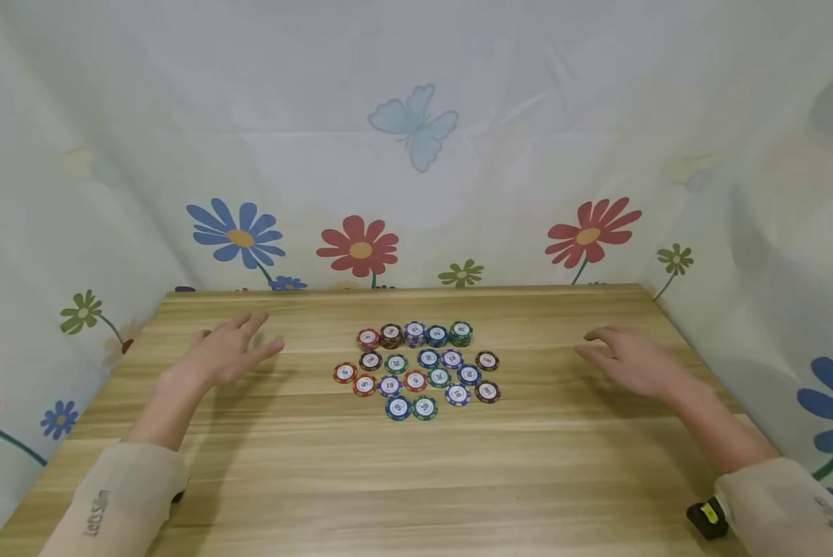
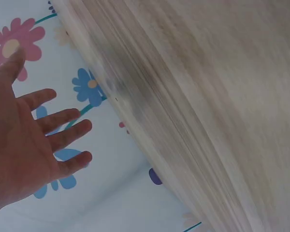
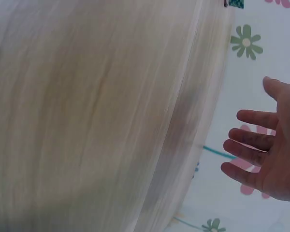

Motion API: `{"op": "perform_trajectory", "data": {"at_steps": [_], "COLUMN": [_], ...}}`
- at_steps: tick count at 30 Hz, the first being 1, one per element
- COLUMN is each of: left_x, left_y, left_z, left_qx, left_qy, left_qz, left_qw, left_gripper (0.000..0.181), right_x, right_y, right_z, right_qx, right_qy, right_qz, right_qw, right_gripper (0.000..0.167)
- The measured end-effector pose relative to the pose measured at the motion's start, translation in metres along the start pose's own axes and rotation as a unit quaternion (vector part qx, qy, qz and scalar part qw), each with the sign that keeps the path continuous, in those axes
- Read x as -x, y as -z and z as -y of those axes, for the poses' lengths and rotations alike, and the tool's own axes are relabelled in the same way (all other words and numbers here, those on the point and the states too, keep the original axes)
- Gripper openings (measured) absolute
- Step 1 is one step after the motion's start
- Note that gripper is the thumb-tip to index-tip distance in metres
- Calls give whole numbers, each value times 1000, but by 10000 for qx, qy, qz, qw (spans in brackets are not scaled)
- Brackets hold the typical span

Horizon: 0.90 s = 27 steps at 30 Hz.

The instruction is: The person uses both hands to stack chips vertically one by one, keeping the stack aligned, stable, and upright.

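Poker chips lie in the middle of the table in the head view. Five stacks form a back row, from a red stack (image 1: 368, 338) on the left to a green stack (image 1: 461, 333) on the right. In front, several single chips lie flat and scattered, among them a red chip (image 1: 344, 373) and a black chip (image 1: 487, 391). My left hand (image 1: 221, 354), also in the left wrist view (image 2: 21, 140), is held left of the chips with fingers spread, holding nothing. My right hand (image 1: 632, 362) hovers to their right, empty, its fingers apart in the right wrist view (image 3: 275, 147).
The wooden table (image 1: 416, 487) runs up to a pale curtain (image 1: 284, 155) printed with flowers and a butterfly, which also hangs along both sides. A small black device with a yellow mark (image 1: 708, 514) sits at my right sleeve.
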<state>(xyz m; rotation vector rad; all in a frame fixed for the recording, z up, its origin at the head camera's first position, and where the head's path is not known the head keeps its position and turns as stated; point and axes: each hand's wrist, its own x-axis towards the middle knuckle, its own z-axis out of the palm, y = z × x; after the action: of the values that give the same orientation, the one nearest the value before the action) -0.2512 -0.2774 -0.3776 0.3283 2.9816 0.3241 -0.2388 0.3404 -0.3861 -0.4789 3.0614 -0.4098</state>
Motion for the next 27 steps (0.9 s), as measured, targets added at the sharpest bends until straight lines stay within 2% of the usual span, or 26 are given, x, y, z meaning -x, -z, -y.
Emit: {"op": "perform_trajectory", "data": {"at_steps": [6,12,18,27], "left_x": [-6,-16,-23,-34], "left_y": [-6,-12,-13,-14], "left_z": [-5,-19,-33,-51], "left_qx": [13,55,-14,35], "left_qy": [-116,-234,-436,-545], "left_qz": [55,209,347,464], "left_qw": [9999,9995,9984,9974], "left_gripper": [87,84,79,76], "right_x": [-15,-21,-25,-33], "right_y": [-4,-17,-24,-28], "right_z": [17,31,47,63], "right_qx": [-3,47,2,15], "right_qy": [296,486,634,787], "right_qz": [-40,20,136,234], "right_qw": [9996,9988,9979,9966], "right_gripper": [46,35,32,32]}}
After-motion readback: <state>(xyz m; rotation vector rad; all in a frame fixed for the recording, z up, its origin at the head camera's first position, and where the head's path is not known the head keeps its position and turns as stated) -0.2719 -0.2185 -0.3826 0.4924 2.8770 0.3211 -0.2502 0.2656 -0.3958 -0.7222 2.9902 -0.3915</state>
